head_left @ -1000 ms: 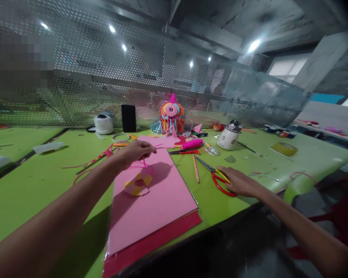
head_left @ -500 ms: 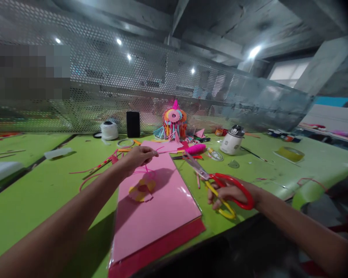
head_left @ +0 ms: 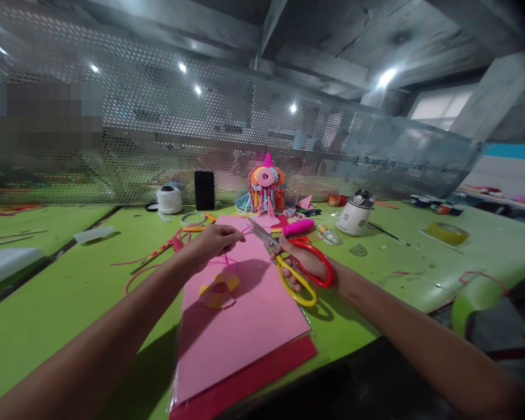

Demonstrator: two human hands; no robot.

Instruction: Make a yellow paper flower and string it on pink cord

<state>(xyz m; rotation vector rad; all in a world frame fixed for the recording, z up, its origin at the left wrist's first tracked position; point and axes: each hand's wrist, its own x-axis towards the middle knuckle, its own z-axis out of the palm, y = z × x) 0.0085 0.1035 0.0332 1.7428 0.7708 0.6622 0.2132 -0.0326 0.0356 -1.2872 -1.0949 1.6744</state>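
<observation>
My left hand (head_left: 212, 245) is raised over the pink sheet (head_left: 240, 315) and pinches thin pink strips, from which a small yellow and pink paper piece (head_left: 219, 289) hangs. My right hand (head_left: 304, 265) grips scissors (head_left: 295, 262) with one red and one yellow handle. Their blades point left toward the strips, close to my left fingertips. The pink sheet lies on a red sheet (head_left: 262, 373) on the green table (head_left: 48, 303).
A colourful fringed paper ornament (head_left: 265, 186) stands at the back by the perforated metal screen (head_left: 157, 134). Around it are a black box (head_left: 204, 189), a white roll (head_left: 169, 200), a white jar (head_left: 355, 213), a pink roll (head_left: 298, 227) and a yellow tape roll (head_left: 446, 233). Paper scraps lie left.
My right hand took the scissors off the table, lifted them and brought them left to the strips. My left hand kept holding the strips in nearly the same place.
</observation>
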